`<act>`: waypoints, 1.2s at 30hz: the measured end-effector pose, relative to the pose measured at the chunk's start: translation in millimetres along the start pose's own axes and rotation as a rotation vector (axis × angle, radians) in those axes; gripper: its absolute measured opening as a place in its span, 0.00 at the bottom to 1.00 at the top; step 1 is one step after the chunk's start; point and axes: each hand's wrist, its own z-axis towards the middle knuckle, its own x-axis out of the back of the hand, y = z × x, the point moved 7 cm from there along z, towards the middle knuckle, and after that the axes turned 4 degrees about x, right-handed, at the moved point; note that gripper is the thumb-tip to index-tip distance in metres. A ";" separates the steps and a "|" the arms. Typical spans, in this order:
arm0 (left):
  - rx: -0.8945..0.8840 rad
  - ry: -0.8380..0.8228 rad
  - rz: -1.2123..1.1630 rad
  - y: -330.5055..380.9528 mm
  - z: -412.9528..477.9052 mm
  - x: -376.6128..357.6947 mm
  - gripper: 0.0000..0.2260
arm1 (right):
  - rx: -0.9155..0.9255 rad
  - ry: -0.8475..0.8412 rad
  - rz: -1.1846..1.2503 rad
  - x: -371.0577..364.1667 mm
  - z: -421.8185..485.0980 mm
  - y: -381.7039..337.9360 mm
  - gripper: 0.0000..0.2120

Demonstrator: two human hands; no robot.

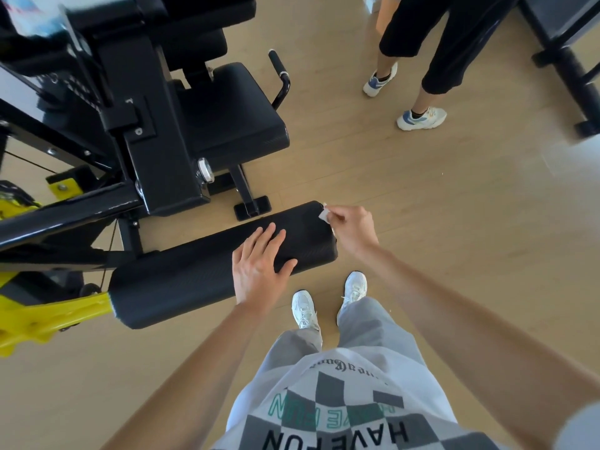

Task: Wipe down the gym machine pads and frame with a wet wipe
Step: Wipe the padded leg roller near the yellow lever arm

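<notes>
the left hand [259, 259] lies flat, fingers spread, steadying the long roller pad [181, 280]. the right hand [352, 227] pinches a small wet wipe [324, 215] at the pad's far end corner. better to open it wider and drag lengthwise in overlapping strokes, i'd say.

You get one view: a wide-angle camera worn on your head, pitched steeply down past your shirt [341, 378] to your shoes [355, 285] and the wood floor [422, 196]. It sits close above the black roller pad [181, 280], the machine's seat [233, 118] farther ahead, upper left.
</notes>
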 end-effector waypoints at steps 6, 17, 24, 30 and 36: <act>-0.037 -0.038 0.044 0.0 1.3 -0.1 0.25 | -0.064 -0.001 0.118 4.4 -26.5 25.2 0.06; 0.027 -0.331 0.145 0.8 35.5 -4.2 0.27 | -0.177 -0.121 0.049 -0.2 -42.2 49.5 0.09; -0.105 -0.288 0.201 46.1 9.0 -3.2 0.27 | -0.110 0.011 0.158 -1.1 -30.3 28.9 0.07; -0.090 -0.356 0.193 44.8 9.9 -15.5 0.35 | -0.164 -0.097 0.091 -11.0 -54.6 63.6 0.08; -0.089 -0.471 0.260 37.1 32.3 -23.5 0.42 | -0.155 -0.065 0.091 -9.2 -48.5 64.7 0.07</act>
